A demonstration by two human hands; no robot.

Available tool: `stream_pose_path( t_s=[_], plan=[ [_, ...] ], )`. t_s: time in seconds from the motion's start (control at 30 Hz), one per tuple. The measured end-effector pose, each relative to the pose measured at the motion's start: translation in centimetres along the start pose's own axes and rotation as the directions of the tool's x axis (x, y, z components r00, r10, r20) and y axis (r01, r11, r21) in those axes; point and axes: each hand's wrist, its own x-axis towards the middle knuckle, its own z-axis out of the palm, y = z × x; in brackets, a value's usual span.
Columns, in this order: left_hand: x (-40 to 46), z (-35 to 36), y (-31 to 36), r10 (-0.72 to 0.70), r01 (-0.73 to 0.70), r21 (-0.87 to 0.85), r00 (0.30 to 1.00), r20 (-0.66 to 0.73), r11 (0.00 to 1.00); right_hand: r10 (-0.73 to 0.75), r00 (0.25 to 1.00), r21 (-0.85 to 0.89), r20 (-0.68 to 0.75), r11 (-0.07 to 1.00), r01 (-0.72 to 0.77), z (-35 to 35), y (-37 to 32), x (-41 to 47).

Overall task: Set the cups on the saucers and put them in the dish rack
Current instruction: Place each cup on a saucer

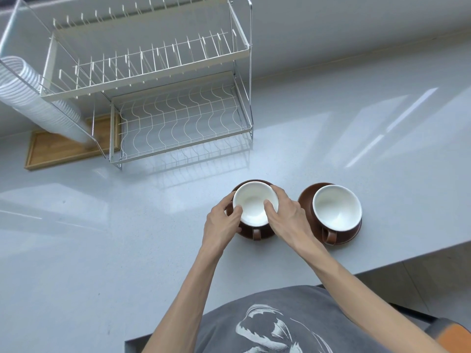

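we see 2 brown cups with white insides on a grey counter, each one sitting on its brown saucer. the left cup stands on the left saucer, with its handle pointing toward the person. both hands are closed around this cup: the left hand grips its left side, with the thumb lying over the rim, and the right hand grips its right side, with the thumb also over the rim and the fingers wrapped around the far side. we cannot tell if the cup is lifted from the saucer or rests on it.

the right cup sits on the right saucer, just beside the first pair, near the counter edge, and no hand touches it.

the dish rack stands further back on the counter, well apart from the cups. it has 2 wire levels and both hold nothing. at the left of the rack there is a stack of white plates in a clear holder, and a wooden board lies under that side.
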Motion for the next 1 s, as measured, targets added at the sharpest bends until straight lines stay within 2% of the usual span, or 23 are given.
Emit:
stream_pose_path(
  t_s=[0.5,0.8,0.9,1.0],
  plan=[
    [0.2,0.0,0.3,0.033,-0.033,0.021,0.999,0.017,0.999,-0.014,1.000,0.011,0.006,1.000,0.014,0.1,1.2,0.8],
    [0.5,-0.8,-0.2,0.045,-0.044,0.025,0.998,-0.040,0.999,-0.073,0.994,-0.123,-0.085,0.990,0.062,-0.7,1.3,1.6],
    [0.7,-1.0,-0.4,0.055,-0.053,0.031,0.996,-0.067,0.998,-0.039,0.994,-0.113,-0.098,0.993,0.028,-1.0,1.3,2.1],
    [0.9,-0.9,-0.6,0.058,-0.052,0.062,0.993,-0.103,0.997,-0.009,0.998,-0.032,-0.065,0.999,0.007,-1.0,1.4,2.4]
  ],
)
